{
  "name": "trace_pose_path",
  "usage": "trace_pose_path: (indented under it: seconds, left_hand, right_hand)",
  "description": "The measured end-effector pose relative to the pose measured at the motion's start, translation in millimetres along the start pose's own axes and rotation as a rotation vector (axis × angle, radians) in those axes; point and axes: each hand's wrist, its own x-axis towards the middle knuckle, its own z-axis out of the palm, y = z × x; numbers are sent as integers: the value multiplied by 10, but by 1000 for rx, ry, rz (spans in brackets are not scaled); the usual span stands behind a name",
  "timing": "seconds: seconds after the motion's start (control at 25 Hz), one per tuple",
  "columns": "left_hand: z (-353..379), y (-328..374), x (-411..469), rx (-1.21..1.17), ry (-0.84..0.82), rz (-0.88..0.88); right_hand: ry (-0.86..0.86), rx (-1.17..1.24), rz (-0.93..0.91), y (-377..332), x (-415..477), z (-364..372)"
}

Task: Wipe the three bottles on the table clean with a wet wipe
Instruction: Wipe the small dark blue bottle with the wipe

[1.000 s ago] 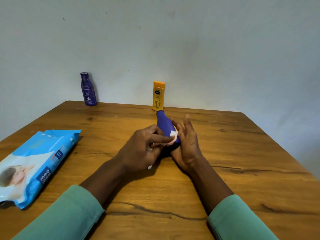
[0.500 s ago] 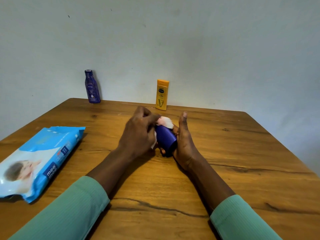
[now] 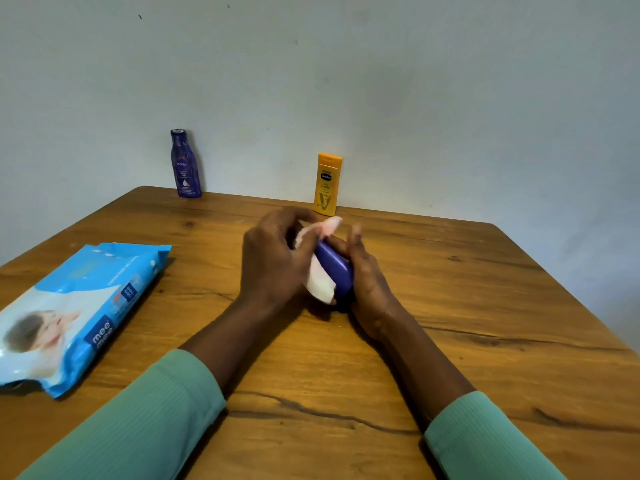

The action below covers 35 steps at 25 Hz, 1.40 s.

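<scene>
1. Blue bottle (image 3: 334,268) sits tilted at the centre of the table (image 3: 485,306), in the right hand (image 3: 367,271), whose fingers curl round it.
2. Left hand (image 3: 273,258), fingers curled, presses the wet wipe (image 3: 320,285) on the blue bottle and hides its neck.
3. Dark bottle (image 3: 185,164) at 11 o'clock and yellow bottle (image 3: 327,185) at 12 stand upright.
4. Wipes pack (image 3: 79,306) lies at 9 o'clock, well apart.

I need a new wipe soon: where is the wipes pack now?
In the head view, the blue wipes pack lies on the left side of the table, left of the left hand and nearer than the standing dark blue bottle.
</scene>
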Motion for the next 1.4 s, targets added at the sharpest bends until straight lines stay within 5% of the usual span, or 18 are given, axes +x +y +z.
trace_pose_path:
  seconds: [0.12,0.44,0.64,0.88,1.0,1.24,1.4]
  left_hand:
    - [-102,-140,90,38,103,-147]
    - [91,84,-262,-104,-449,237]
    - [-7,-38,-96,-127,-144,39]
    - [-92,-147,71,-172,124,-157]
    - [-13,-48,-38,-170,74,-143]
    - [257,201,-374,-147,-271,180]
    - [177,118,-255,-106,-225,156]
  right_hand:
    - [-76,-3,-49,20,-23,-12]
    - [214,565,23,-40,26,-163]
    - [124,267,90,-46,-10,-143]
    - [-184,24,97,-68,-58,-218]
    - [-153,133,154,-48,-53,-177]
    - [-15,596,181,-82,-41,-223]
    - [-81,566,178,-86,-15,-240]
